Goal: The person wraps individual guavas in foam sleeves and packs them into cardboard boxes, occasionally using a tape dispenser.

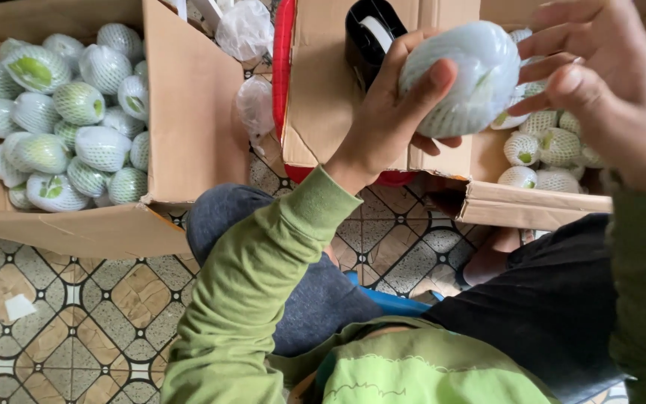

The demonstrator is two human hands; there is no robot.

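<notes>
Resting in left hand [390,112]: wrapped fruit [469,75]

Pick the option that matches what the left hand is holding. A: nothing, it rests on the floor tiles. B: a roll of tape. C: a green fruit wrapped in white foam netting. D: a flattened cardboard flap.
C: the left hand wraps its fingers around a foam-netted green fruit, raised above the cardboard box on the right, while the right hand hovers open beside it without a grip.
</notes>
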